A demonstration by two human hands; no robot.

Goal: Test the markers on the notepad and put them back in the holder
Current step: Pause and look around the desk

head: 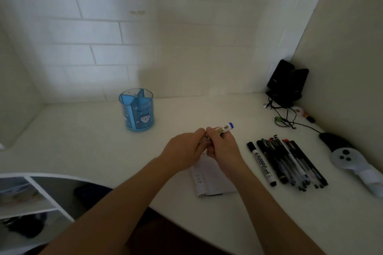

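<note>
While left hand [184, 148] and right hand [223, 149] grip one marker [225, 128]: one holder [137, 111], one notepad [213, 184] below.

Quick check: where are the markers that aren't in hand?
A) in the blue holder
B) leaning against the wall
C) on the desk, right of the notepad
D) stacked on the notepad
C: the markers lie side by side on the desk, right of the notepad; nothing sticks out of the holder.

Marker [226, 127] midsection behind right hand [222, 149]
</note>
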